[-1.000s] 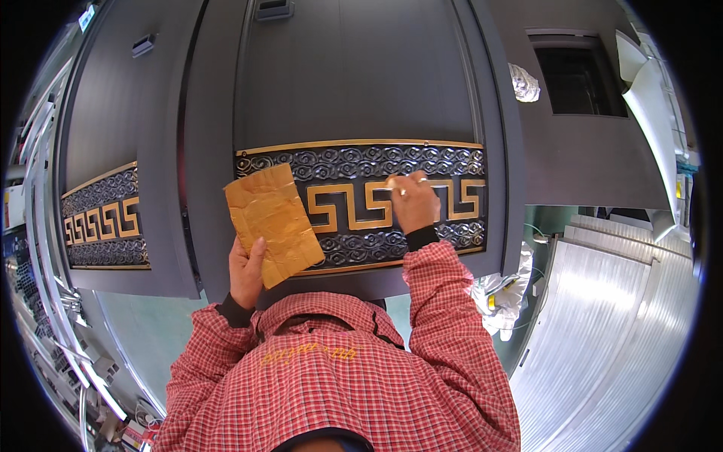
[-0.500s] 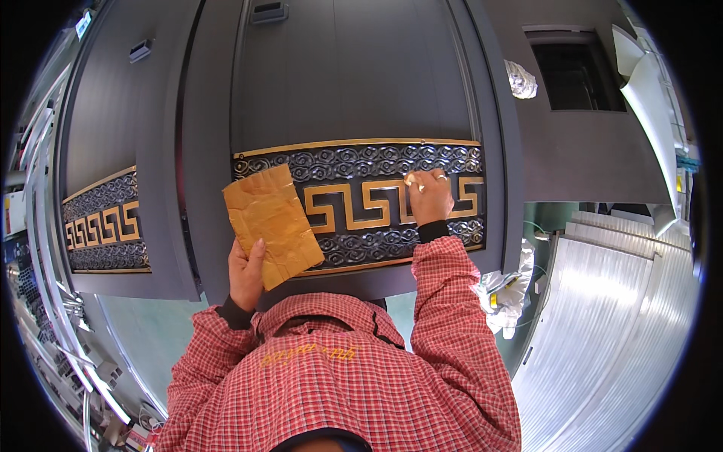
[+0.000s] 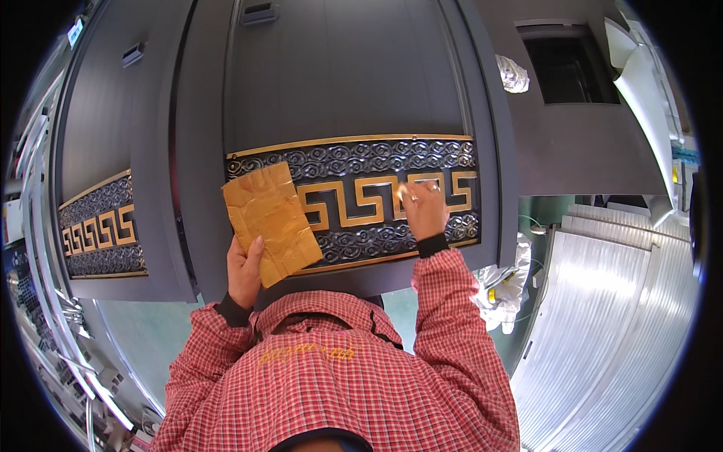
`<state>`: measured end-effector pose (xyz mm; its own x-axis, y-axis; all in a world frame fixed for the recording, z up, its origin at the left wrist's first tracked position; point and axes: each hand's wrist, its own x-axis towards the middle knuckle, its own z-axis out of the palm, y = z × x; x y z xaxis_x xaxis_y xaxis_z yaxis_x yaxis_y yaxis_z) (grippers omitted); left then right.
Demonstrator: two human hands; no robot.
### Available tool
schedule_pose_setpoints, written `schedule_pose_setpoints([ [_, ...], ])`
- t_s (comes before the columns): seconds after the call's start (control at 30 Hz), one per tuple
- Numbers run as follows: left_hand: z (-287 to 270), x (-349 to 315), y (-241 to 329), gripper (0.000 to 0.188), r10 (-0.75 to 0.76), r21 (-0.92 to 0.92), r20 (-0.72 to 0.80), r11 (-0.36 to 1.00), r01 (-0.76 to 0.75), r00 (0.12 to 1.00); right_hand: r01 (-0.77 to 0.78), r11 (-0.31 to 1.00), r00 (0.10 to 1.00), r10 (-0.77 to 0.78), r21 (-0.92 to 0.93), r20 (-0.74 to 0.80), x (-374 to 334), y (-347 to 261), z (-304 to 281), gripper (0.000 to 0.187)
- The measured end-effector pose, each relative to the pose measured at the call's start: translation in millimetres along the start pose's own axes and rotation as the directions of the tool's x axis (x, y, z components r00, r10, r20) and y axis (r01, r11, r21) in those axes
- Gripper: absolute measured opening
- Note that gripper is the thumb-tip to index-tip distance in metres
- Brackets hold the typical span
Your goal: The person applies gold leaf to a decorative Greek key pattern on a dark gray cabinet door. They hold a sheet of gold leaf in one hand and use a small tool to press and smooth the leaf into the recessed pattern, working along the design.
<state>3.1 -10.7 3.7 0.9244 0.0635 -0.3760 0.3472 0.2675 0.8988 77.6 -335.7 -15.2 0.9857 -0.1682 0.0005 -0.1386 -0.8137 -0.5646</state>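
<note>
My left hand (image 3: pixel 245 273) grips the lower left edge of a flat, creased piece of gold-smeared card or paper (image 3: pixel 273 224), thumb on top. This sheet overlaps the left end of a decorative band on a dark grey door panel (image 3: pixel 343 83). The band has a raised gold Greek-key strip (image 3: pixel 369 202) between two rows of dark scrollwork (image 3: pixel 361 160). Over the right half of the key strip, my right hand (image 3: pixel 428 211) pinches a small, pale, gold-stained wad (image 3: pixel 404 191). Whether the wad touches the strip is hard to tell.
A second dark panel with a matching gold band (image 3: pixel 98 227) stands at left. To the right are a dark board with a rectangular opening (image 3: pixel 570 68), crumpled plastic wrapping (image 3: pixel 506 290) and stacked, ribbed, translucent sheets (image 3: pixel 602 301). Metal lengths (image 3: pixel 34 248) lie along the far left.
My right hand, with the wad, has moved slightly down toward me over the key strip. The left hand keeps its hold on the sheet. The whole view has shifted a little.
</note>
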Motion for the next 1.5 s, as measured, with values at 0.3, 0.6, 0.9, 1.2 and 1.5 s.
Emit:
schedule_pose_setpoints([
  [0.3,-2,2,-3,0.033,-0.006,-0.001,0.009,1.0,0.006,1.0,0.042,0.99,0.995,-0.029,-0.137,0.093,-39,23,10,0.009],
  [0.6,5,3,2,0.033,0.0,-0.01,0.037,1.0,0.0,0.999,0.031,0.984,0.999,-0.032,-0.173,-0.004,-43,29,8,0.014],
  [0.9,6,1,3,0.034,0.012,-0.001,0.039,1.0,-0.012,0.999,-0.069,0.975,0.994,0.049,-0.212,-0.099,-44,43,2,0.014],
  [1.2,9,-8,-2,0.03,-0.043,-0.053,0.119,0.997,0.05,0.992,-0.344,0.5,0.864,0.501,0.795,0.059,-83,56,-36,0.02],
  [1.5,68,-58,-36,0.028,-0.226,-0.09,0.428,0.953,0.29,0.875,-0.312,-0.307,0.818,0.395,0.899,0.418,-163,29,-39,0.014],
])
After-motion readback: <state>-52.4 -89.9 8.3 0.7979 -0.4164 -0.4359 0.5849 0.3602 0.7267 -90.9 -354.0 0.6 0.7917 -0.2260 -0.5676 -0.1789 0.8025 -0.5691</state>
